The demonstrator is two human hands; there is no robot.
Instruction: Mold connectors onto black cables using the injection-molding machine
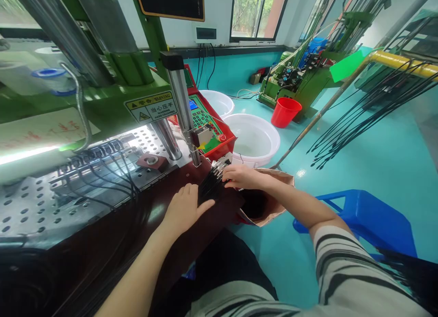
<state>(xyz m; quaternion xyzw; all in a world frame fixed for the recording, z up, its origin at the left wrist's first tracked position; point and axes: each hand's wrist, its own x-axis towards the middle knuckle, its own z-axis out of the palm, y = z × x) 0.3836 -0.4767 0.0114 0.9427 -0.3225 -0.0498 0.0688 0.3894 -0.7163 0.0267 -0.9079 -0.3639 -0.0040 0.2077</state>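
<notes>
A bundle of thin black cables (211,182) with bright metal-looking ends lies on the dark brown bench top (155,212) in front of me. My left hand (183,208) rests at the bundle's left side, its thumb stretched out and apart from the fingers. At the other side, my right hand (241,176) has its fingers bent together at the cable ends; exactly how many cables they pinch is hidden. More black cables (126,175) run from a row of clamps in the lit press bed (34,203) on the left.
A green press (116,98) with a hand-crushing warning label stands close on the left, beside a red control panel (212,134). Below my right forearm is an open paper-lined container (270,212). White tubs (253,137), a blue stool (372,221) and hanging cables (356,121) are further right.
</notes>
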